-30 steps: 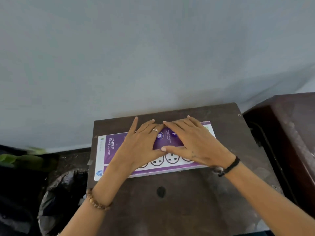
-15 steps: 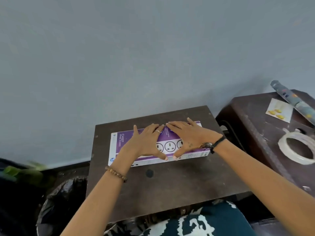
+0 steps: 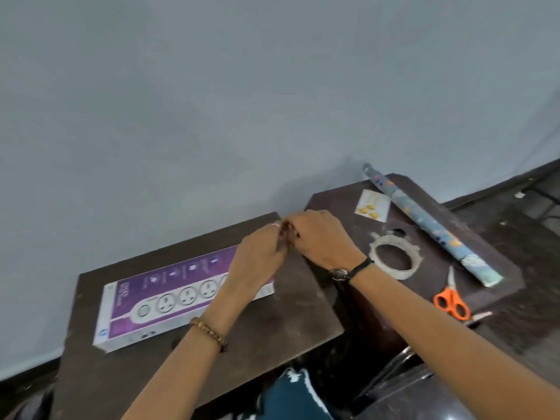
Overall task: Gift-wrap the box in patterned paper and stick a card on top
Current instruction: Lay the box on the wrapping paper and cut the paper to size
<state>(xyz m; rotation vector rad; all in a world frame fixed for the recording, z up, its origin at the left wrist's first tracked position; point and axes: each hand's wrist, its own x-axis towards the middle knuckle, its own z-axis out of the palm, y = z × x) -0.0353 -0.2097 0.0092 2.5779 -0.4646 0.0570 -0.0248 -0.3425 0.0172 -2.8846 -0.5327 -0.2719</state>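
Observation:
The purple and white power-strip box point(image 3: 169, 301) lies flat and unwrapped on the small dark table point(image 3: 272, 328). My left hand point(image 3: 260, 256) and my right hand point(image 3: 321, 237) are lifted off it and meet above its right end. Their fingers are curled and their fingertips touch, with nothing visible between them. On the second dark table point(image 3: 430, 268) to the right lie a blue patterned roll of wrapping paper point(image 3: 430, 225), a white card with yellow shapes point(image 3: 372, 206), a ring of clear tape point(image 3: 397, 273) and orange-handled scissors point(image 3: 451, 301).
A plain grey-blue wall stands right behind both tables. A narrow gap separates the two tables. My patterned teal clothing point(image 3: 291, 398) shows at the near edge of the left table. Dark floor lies at the far left and far right.
Both hands have lifted off the box top, where they lay flat, and come together over its right end. The view has swung right, bringing the second table into sight.

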